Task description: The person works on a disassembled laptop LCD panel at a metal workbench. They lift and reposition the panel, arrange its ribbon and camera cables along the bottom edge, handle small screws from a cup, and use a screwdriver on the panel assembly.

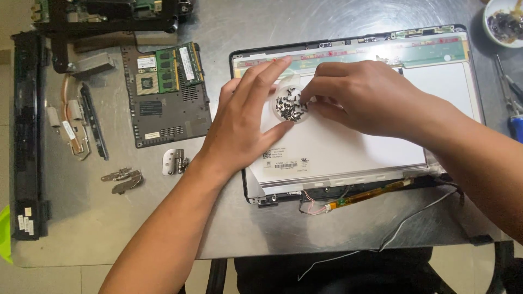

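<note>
A small clear round dish [290, 103] full of several tiny black screws rests on the white back of a laptop screen panel [354, 141]. My left hand [242, 122] cups the dish from the left, thumb below it and fingers stretched over its top rim. From the right, my right hand [359, 95] reaches in, its fingertips pinched together at the dish's edge among the screws. Whether a screw sits between those fingertips is hidden.
A dark grey cover with memory sticks [166, 92] lies left of the panel. Metal hinges [175, 161], brackets [122, 178] and a copper heat pipe [71, 122] lie further left, beside a long black bar [27, 136]. Screwdrivers [512, 103] and a white bowl [504, 22] sit at the right.
</note>
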